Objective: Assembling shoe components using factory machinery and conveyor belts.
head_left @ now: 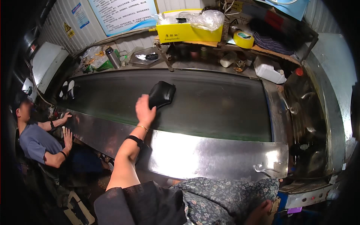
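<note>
- Saw the black piece [162, 94], glossy and creased, lying on the dark belt [217, 105], left of its middle.
- Found the left hand [145, 110] just beside the piece's left side, back upward; could not tell contact from a slight gap.
- Saw its fingers [142, 100] stretched forward, close to one another, with the thumb held apart.
- Noted a gold bracelet [142, 128] at that wrist and a black band [135, 141] farther up the forearm.
- Saw the right hand [264, 205] low on the right, dim, near the floral cloth [225, 195]; could not tell how its fingers stood.
- Saw the metal ledge [187, 153] shining along the belt's near side.
- Spotted a co-worker [35, 138] on the left, in a blue top, with both hands near the ledge's left end.
- Found a yellow box [210, 35] under clear plastic [210, 18] behind the belt, and yellow tape [243, 39] right of it.
- Noted a flask [112, 58] beyond the belt toward the left, a white jug [268, 70] toward the right.
</note>
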`<move>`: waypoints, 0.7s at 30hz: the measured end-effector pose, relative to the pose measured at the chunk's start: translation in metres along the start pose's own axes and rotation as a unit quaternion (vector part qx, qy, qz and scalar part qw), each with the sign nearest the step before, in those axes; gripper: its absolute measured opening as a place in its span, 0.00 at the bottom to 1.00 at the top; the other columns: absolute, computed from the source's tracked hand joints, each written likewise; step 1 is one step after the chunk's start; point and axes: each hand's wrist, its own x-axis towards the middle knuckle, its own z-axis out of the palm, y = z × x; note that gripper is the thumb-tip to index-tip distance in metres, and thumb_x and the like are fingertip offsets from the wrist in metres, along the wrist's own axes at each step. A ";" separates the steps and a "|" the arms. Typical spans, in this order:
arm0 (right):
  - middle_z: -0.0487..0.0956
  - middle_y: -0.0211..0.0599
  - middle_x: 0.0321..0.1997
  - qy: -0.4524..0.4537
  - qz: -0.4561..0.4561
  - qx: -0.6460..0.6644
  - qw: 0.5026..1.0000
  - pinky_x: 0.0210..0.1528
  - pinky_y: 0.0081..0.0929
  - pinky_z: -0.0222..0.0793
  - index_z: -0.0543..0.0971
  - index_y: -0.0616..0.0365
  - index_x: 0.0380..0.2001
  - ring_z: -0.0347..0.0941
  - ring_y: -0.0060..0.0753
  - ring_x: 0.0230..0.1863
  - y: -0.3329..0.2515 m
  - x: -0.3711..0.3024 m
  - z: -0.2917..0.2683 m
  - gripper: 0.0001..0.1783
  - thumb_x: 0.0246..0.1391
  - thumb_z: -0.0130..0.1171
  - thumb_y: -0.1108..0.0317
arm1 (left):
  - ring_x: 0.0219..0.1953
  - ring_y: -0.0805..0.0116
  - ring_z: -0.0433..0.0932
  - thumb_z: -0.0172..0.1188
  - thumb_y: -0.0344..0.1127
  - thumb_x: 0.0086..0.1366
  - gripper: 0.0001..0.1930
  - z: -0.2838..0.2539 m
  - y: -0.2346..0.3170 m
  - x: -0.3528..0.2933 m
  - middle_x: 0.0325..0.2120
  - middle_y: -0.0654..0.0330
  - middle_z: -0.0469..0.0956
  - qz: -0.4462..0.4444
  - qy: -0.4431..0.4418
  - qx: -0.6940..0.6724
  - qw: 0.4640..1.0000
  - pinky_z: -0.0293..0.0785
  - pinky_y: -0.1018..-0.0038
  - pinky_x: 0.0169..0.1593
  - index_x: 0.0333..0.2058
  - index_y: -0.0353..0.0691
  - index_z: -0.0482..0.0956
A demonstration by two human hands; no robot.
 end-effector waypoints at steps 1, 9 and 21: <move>0.72 0.42 0.40 -0.062 0.058 -0.019 0.996 0.50 0.33 0.65 0.72 0.66 0.43 0.68 0.39 0.44 0.021 0.002 0.002 0.10 0.63 0.49 0.71 | 0.53 0.51 0.77 0.73 0.43 0.50 0.38 0.001 -0.008 0.000 0.51 0.46 0.78 -0.036 0.015 0.064 0.997 0.71 0.63 0.58 0.57 0.33 0.71; 0.70 0.43 0.39 -0.093 0.008 -0.017 0.995 0.46 0.35 0.65 0.70 0.65 0.40 0.68 0.38 0.42 -0.001 0.006 0.002 0.08 0.64 0.48 0.70 | 0.40 0.54 0.83 0.73 0.45 0.47 0.32 -0.026 0.005 -0.007 0.37 0.49 0.83 -0.271 -0.265 -0.129 0.916 0.77 0.65 0.48 0.49 0.34 0.76; 0.68 0.49 0.67 -0.090 -0.078 0.565 0.816 0.68 0.37 0.58 0.60 0.65 0.67 0.65 0.38 0.66 -0.155 0.115 -0.054 0.39 0.58 0.65 0.62 | 0.47 0.50 0.78 0.56 0.54 0.58 0.38 -0.157 0.244 -0.151 0.51 0.46 0.75 -0.215 -0.608 -0.736 -0.207 0.78 0.53 0.44 0.61 0.35 0.65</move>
